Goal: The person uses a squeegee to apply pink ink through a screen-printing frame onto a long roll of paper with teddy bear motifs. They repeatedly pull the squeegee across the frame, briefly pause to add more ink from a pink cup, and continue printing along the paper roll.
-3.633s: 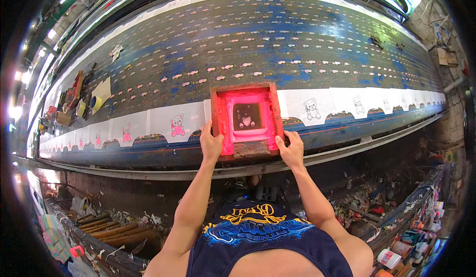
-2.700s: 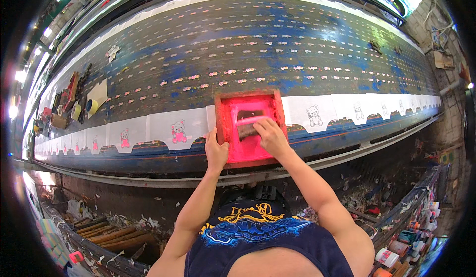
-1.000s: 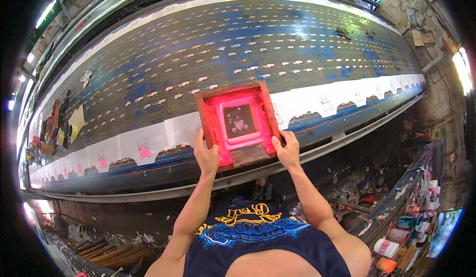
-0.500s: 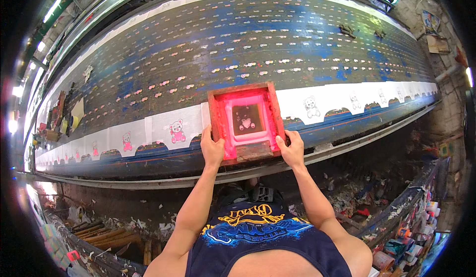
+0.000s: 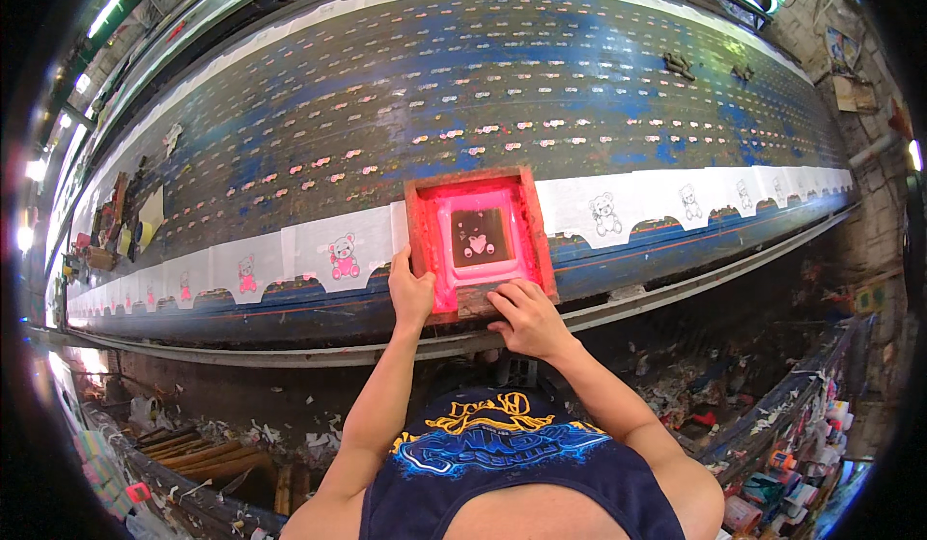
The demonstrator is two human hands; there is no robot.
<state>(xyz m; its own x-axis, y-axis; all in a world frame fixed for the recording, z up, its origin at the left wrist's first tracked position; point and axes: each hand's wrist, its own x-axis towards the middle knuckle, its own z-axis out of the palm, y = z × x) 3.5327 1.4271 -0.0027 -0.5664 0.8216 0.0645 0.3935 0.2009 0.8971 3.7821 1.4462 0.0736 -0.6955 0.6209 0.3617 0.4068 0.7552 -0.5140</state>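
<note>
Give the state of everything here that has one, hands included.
Rectangular red wooden frame: smeared pink inside
Brown wooden block: at frame's near end
Left hand: gripping the frame's left side
Right hand: fingers on the block
Left white sheets: printed bears partly pink
Right white sheets: bears outlined only

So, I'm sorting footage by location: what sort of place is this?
Probably a screen-printing workshop: a pink-smeared wooden frame over a long, paint-stained table, and white pieces with bear prints along its near edge.

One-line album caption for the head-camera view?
Left hand holds a pink-smeared frame, right hand at its near edge; pink-filled bears left, outlined bears right.
</note>
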